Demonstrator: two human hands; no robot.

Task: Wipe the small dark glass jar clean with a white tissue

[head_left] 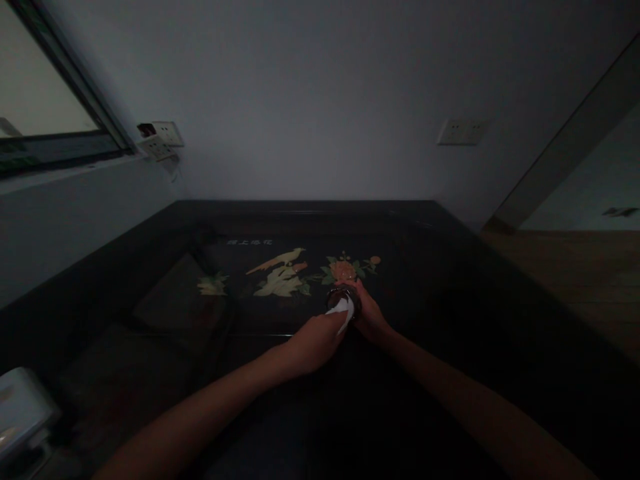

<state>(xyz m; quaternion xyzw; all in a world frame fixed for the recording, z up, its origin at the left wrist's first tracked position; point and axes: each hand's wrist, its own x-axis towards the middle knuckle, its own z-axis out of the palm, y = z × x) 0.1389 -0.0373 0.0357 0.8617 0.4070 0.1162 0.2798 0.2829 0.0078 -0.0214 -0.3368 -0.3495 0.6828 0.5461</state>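
Observation:
My right hand [370,312] is wrapped round the far right side of a small dark glass cup [336,297], whose round mouth tips toward me above the table. My left hand [320,339] is closed on a white tissue or cloth [344,308], pressed into the mouth of the cup. The fingertips of my left hand are hidden by the tissue and the rim. In the dim light I cannot tell whether the cup touches the table.
Beneath my hands lies a glossy black table [280,407] with an inlaid bird [280,260] and flowers. A white object [23,407] stands at the lower left edge. Sockets [461,132] are on the wall behind, with a power strip [156,148] by the window.

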